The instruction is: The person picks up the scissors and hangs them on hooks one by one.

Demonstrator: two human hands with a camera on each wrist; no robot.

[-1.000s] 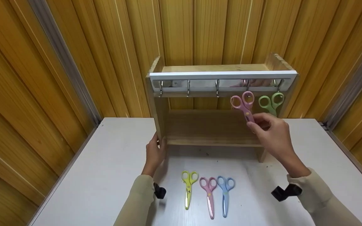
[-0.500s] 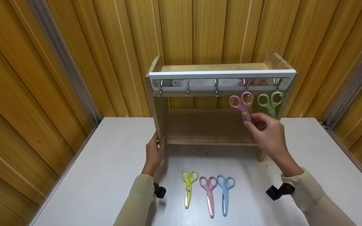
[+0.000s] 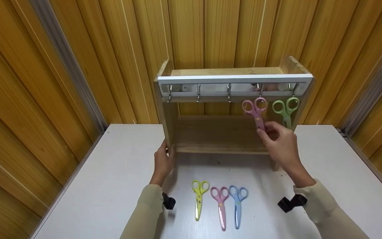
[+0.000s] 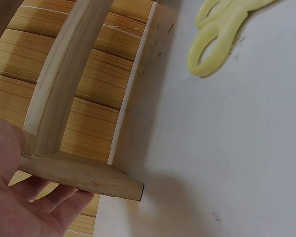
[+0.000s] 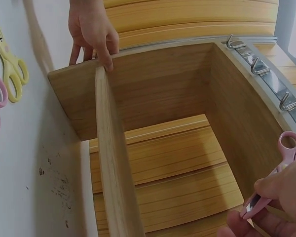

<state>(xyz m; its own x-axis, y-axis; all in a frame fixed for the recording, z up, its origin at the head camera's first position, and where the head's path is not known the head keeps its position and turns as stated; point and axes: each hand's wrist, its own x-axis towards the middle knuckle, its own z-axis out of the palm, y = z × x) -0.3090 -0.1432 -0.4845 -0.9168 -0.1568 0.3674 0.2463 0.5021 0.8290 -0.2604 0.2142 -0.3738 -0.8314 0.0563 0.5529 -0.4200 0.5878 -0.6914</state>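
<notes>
My right hand (image 3: 282,142) pinches a pair of pink scissors (image 3: 258,117) near the blades, handles upward. One handle loop overlaps the lower end of the fourth hook (image 3: 261,89) from the left. In the right wrist view, the pink scissors (image 5: 259,203) point down between thumb and fingers. Green scissors (image 3: 286,114) hang from the rightmost hook, just beside that hand. My left hand (image 3: 163,162) grips the left side panel of the wooden shelf (image 3: 217,151); in the left wrist view, the fingers of the left hand (image 4: 19,192) reach behind the panel.
Yellow scissors (image 3: 198,196), pink scissors (image 3: 221,209) and blue scissors (image 3: 237,209) lie in a row on the white table (image 3: 118,186) before the shelf. A metal hook rail (image 3: 214,89) crosses the shelf's top front; its three left hooks are bare. Wood-pattern walls (image 3: 217,33) stand behind.
My right hand and forearm have shifted slightly left, the pink scissors moving a little with them; more of the green scissors shows. My left hand stays on the panel.
</notes>
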